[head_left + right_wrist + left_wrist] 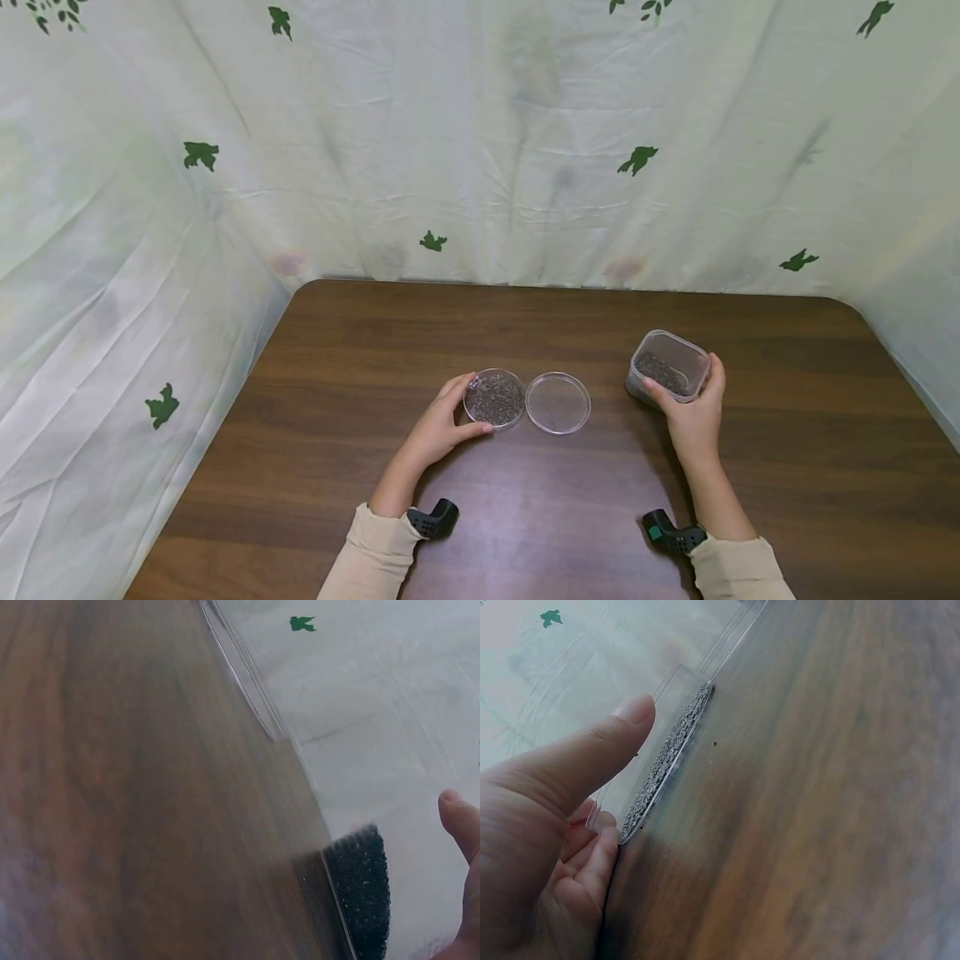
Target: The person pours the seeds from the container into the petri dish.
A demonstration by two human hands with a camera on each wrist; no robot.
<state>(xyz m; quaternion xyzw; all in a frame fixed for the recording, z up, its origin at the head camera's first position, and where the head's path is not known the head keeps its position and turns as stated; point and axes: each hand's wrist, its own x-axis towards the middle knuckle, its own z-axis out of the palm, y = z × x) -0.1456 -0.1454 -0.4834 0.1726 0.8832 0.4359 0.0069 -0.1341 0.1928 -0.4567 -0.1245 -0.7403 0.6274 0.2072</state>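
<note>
My left hand (438,425) holds a round clear petri dish (494,398) by its rim, thumb at the near side and fingers at the far left. Grey-brown granules (667,761) form a thin layer over its bottom, seen side-on in the left wrist view. Just to its right, an upturned clear petri dish lid (558,403) lies on the table. Farther right, my right hand (693,408) grips a clear rectangular plastic container (678,357), thumb on the near side. Dark granules (361,892) are heaped toward the container's left side.
A brown wooden table (390,325) with rounded far corners bears everything. Behind and beside it hangs a pale curtain (480,150) with green leaf-like prints. A few stray grains (715,743) lie near the dish.
</note>
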